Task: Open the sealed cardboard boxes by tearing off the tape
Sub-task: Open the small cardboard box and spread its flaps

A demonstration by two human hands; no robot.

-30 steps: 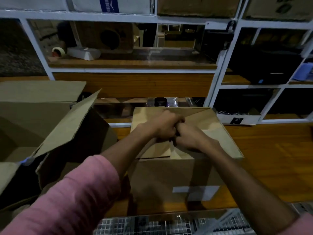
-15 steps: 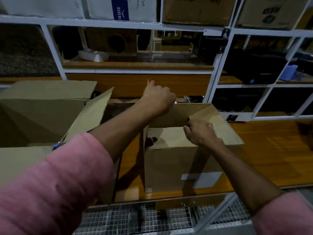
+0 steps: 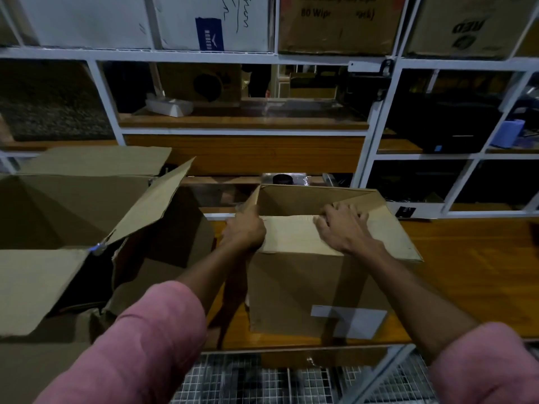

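A small brown cardboard box with a white label stands on the wooden table in front of me. Its top is open and the inside is dark. My left hand grips the box's left flap at the near left corner, index finger lying along the flap's edge. My right hand lies on the right flap, which is folded outward, and its fingers curl over that flap's inner edge. The near flap lies flat between my hands. I see no tape.
A large open cardboard box with raised flaps stands close on the left. A white metal rack with wooden shelves rises behind, with cartons on top. Wire mesh lies below the table's near edge.
Both hands were clenched together on the shut top seam. The top then came open; my left hand rose and came down on the left flap, and my right hand shifted onto the right flap.
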